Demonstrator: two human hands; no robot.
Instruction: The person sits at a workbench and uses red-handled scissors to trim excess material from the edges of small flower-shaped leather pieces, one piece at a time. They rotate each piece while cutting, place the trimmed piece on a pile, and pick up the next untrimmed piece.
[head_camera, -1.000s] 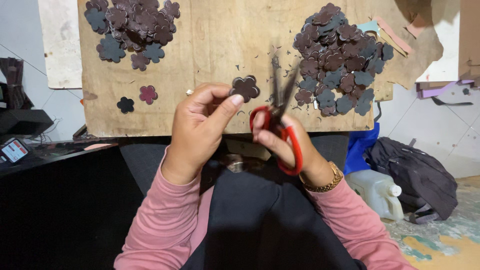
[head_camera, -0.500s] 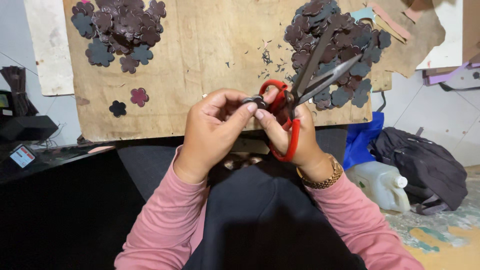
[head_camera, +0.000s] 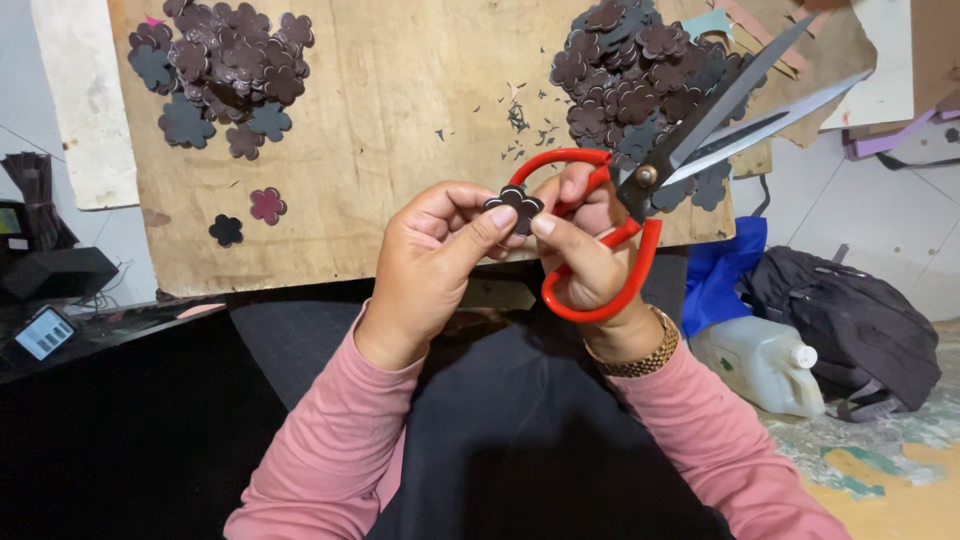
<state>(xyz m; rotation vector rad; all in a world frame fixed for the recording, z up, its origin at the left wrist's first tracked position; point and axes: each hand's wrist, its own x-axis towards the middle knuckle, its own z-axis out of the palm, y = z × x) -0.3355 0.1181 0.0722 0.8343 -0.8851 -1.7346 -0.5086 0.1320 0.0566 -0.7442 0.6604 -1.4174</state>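
Fingers of both hands pinch flower cutout (head_camera: 515, 204) — right hand (head_camera: 585, 255) half-hidden by scissors (head_camera: 650, 190).

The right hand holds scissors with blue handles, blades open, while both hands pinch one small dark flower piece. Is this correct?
Not fully. The head view shows the scissors have red handles, not blue. The rest holds: the right hand carries them with blades open, and it and the left hand pinch the flower piece.

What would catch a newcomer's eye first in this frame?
Dead centre, the left hand and right hand pinch a small dark flower-shaped piece between them. The right hand also carries big red-handled scissors, blades open and pointing up right. Behind, two heaps of dark flower cutouts lie on a wooden board.
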